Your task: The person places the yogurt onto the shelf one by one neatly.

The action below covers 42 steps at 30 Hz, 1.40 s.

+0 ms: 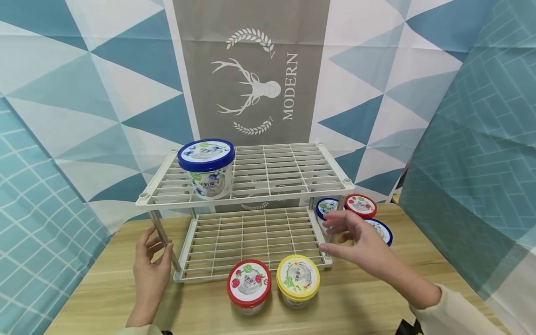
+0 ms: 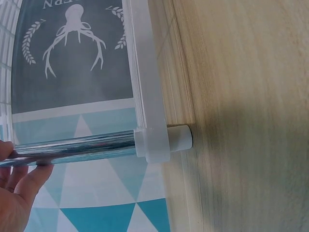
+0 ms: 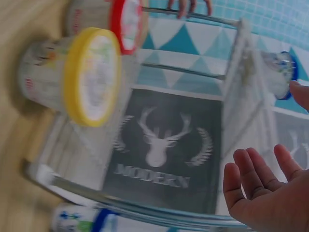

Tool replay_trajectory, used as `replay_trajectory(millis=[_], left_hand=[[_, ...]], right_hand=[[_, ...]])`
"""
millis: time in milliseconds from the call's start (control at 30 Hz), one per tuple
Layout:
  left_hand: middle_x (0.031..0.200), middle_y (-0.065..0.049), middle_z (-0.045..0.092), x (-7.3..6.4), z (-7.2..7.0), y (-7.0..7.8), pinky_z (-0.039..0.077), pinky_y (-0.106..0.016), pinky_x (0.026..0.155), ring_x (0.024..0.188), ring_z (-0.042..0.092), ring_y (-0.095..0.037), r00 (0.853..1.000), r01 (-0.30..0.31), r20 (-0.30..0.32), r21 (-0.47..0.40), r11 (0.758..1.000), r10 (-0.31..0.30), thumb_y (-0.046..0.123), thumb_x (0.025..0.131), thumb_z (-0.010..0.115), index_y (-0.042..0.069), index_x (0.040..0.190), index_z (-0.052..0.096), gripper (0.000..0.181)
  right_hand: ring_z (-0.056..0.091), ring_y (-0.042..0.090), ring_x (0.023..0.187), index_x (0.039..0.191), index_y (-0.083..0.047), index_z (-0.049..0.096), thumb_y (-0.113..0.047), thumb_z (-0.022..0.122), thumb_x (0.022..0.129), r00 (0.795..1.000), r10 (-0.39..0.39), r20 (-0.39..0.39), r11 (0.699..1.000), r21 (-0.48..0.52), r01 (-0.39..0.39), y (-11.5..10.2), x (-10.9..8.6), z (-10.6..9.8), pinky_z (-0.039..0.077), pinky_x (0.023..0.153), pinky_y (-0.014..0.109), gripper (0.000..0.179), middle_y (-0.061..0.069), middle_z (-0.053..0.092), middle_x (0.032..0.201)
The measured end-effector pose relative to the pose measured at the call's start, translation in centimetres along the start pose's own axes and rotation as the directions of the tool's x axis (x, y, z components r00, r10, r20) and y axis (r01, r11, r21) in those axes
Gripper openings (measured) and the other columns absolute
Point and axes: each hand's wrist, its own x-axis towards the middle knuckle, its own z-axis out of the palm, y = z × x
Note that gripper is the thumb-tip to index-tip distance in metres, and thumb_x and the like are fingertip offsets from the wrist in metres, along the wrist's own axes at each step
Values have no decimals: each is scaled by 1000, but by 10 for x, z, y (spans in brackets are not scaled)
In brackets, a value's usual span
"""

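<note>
A white two-tier wire rack point(image 1: 251, 200) stands on metal posts. My left hand point(image 1: 151, 270) holds its front left post point(image 1: 158, 224), thumb on one side and fingers on the other. The left wrist view shows that shiny post point(image 2: 96, 146) running into the lower tier's white corner. Near the front right post, my right hand point(image 1: 363, 244) has relaxed, parted fingers and holds nothing; in the right wrist view the same hand point(image 3: 275, 198) is empty. A blue-lidded tub point(image 1: 211, 174) sits on the upper tier's left. A red-lidded tub point(image 1: 249, 284) and a yellow-lidded tub point(image 1: 298, 279) stand before the rack.
Right of the rack, partly behind my right hand, are a blue-lidded tub point(image 1: 326, 206), a red-lidded tub point(image 1: 361, 206) and another blue-lidded tub point(image 1: 380, 231). The wooden table point(image 1: 209, 316) meets a patterned cloth backdrop point(image 1: 259, 60) behind the rack.
</note>
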Motion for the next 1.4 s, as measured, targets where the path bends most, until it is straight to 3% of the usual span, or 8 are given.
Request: replay_trajectory(millis=[167, 400, 800, 1400], left_hand=[[101, 22, 47, 0, 1, 0, 44, 3, 73, 90, 51, 15, 1000, 0, 5, -3, 1000, 0, -11, 83, 61, 13, 140, 38, 66], [101, 22, 47, 0, 2, 0, 43, 4, 73, 90, 51, 15, 999, -34, -2, -9, 999, 34, -13, 82, 61, 10, 139, 38, 66], [102, 24, 46, 1, 2, -1, 43, 4, 72, 90, 50, 17, 999, -42, -13, 14, 999, 42, -12, 81, 62, 11, 139, 38, 66], [101, 25, 46, 0, 2, -2, 43, 4, 73, 89, 50, 17, 999, -35, -24, 21, 999, 35, -13, 81, 62, 10, 139, 39, 67]], right_hand=[[58, 25, 101, 123, -11, 51, -27, 76, 78, 997, 69, 30, 997, 42, -71, 23, -8, 7, 53, 77, 24, 54, 11, 59, 118], [57, 22, 101, 125, -9, 50, -27, 77, 77, 989, 146, 36, 985, 86, -148, 52, -14, 17, 53, 77, 26, 58, 13, 56, 120], [54, 29, 109, 128, -7, 47, -23, 79, 75, 970, 236, 62, 957, 160, -243, 88, -23, 39, 51, 77, 27, 64, 16, 54, 125], [50, 33, 116, 137, -8, 39, -21, 81, 71, 957, 250, 148, 942, 192, -276, 116, -32, 75, 49, 79, 28, 79, 17, 51, 129]])
